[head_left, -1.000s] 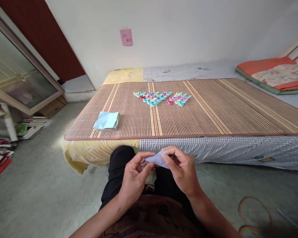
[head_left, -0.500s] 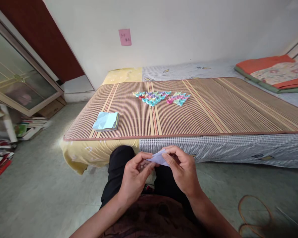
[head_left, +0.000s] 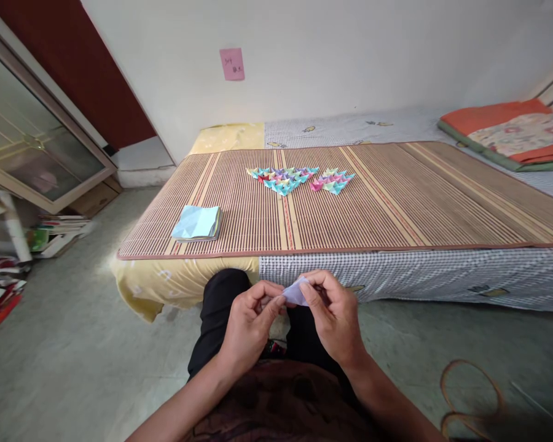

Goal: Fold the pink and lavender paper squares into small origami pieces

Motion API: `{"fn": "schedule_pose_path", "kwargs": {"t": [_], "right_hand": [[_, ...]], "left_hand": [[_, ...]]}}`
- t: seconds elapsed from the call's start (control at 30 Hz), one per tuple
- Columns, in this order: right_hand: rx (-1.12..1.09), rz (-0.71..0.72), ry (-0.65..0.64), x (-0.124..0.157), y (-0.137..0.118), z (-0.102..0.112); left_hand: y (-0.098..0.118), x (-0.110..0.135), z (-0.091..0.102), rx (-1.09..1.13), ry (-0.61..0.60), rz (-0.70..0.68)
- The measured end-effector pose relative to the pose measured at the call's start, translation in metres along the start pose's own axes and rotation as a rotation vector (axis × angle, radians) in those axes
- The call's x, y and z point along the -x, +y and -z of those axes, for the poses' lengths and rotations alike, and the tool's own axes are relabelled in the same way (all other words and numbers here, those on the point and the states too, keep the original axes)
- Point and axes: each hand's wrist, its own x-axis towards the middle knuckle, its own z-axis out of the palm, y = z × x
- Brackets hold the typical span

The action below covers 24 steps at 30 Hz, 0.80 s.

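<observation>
Over my lap, my left hand (head_left: 250,324) and my right hand (head_left: 335,316) pinch a small pale lilac folded paper (head_left: 296,293) between thumbs and fingers. Both hands are closed on it, and the paper is mostly hidden by my fingers. Ahead of me a striped bamboo mat (head_left: 396,196) covers a low bed. On the mat's near left corner lies a stack of light blue square papers (head_left: 198,223). Farther back, two triangular clusters of small coloured folded paper pieces lie side by side, a larger cluster (head_left: 282,179) and a smaller cluster (head_left: 332,181).
The bed has a yellow sheet (head_left: 179,282) and a checked sheet (head_left: 419,276). A folded orange quilt (head_left: 511,132) lies at the far right. A pink note (head_left: 231,64) is stuck on the wall. A glass-door cabinet (head_left: 32,135) and books (head_left: 55,233) stand at left. A brown cord loop (head_left: 470,393) lies on the floor.
My hands have drawn closer together and the visible part of the lilac paper has shrunk as my fingers press it. The view has shifted slightly.
</observation>
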Motion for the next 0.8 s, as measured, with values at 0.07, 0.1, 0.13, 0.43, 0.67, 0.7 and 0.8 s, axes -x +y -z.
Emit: {"fn": "schedule_pose_path", "kwargs": {"t": [0.07, 0.1, 0.13, 0.43, 0.67, 0.7, 0.8], "right_hand": [[-0.002, 0.000, -0.004, 0.0001, 0.0006, -0.0005], [-0.002, 0.002, -0.005, 0.0002, 0.0009, -0.0008], [-0.001, 0.004, -0.005, 0.0004, 0.0011, -0.0010], [-0.031, -0.012, 0.011, 0.0002, 0.0036, -0.0019], [-0.088, -0.051, 0.002, 0.0021, 0.0068, -0.0026], [-0.095, -0.054, 0.005, 0.0023, 0.0073, -0.0028], [-0.110, -0.060, 0.010, 0.0023, 0.0082, -0.0030]], "left_hand": [[-0.0004, -0.0010, -0.0010, 0.049, 0.019, 0.046], [-0.0012, -0.0013, -0.0017, 0.074, 0.034, 0.063], [-0.0022, -0.0016, -0.0023, 0.095, 0.049, 0.078], [-0.0084, -0.0006, -0.0029, 0.068, 0.111, 0.081], [-0.0091, -0.0009, -0.0024, -0.030, 0.114, 0.035], [-0.0092, -0.0009, -0.0022, -0.038, 0.114, 0.032], [-0.0083, -0.0005, -0.0020, -0.049, 0.111, 0.029]]}}
